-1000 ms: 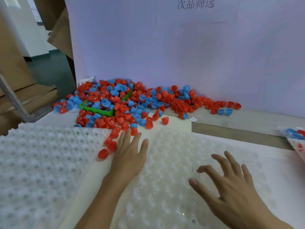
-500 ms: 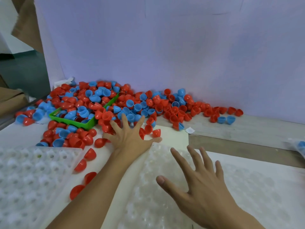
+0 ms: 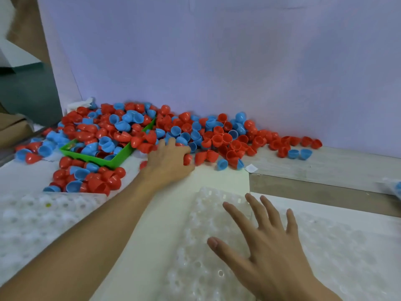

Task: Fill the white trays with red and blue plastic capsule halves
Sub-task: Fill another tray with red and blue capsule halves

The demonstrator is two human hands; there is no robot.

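Two white trays [image 3: 217, 257], countless capsule halves [image 3: 217, 137] along surface's far edge; left hand [image 3: 168, 161] curls onto several, right hand [image 3: 267, 246] hovers spread.

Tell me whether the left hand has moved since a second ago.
Yes. The left hand has moved forward off the near white tray, into the capsule pile beside the green bin.

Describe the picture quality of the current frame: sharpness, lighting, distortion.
Head view: soft, even light, with a bluish cast on the backdrop; the capsule pile is fairly sharp; the left tray smears at the frame edge; the centre tray is hazy; wide-angle stretch enlarges the right hand.
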